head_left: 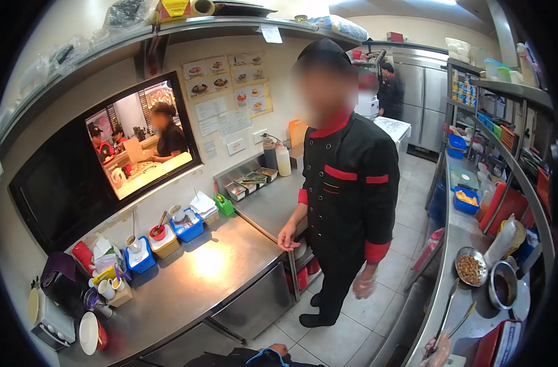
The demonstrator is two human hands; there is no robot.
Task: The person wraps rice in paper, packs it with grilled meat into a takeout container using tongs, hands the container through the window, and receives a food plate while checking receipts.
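Note:
At the lower right edge, my right hand (438, 352), in a clear plastic glove, is closed around metal tongs (455, 311) whose arms are spread apart. They hang over the steel counter, near a bowl of chopped brown food (471, 267) and a metal bowl of dark sauce (504, 286). My left hand (280, 350) shows only in small part at the bottom edge, beside my dark sleeve; its fingers are hidden. A co-worker (346, 183) in a black and red uniform stands ahead, with a clear glove on one hand.
The steel worktable (248, 257) at left bears blue bins (187, 229), cups and a white plate (91, 333). Sauce bottles (283, 160) stand by the wall. A blue tub (466, 200) of yellow food sits on the right counter. Other people show through the pass window (141, 140) and near the fridge.

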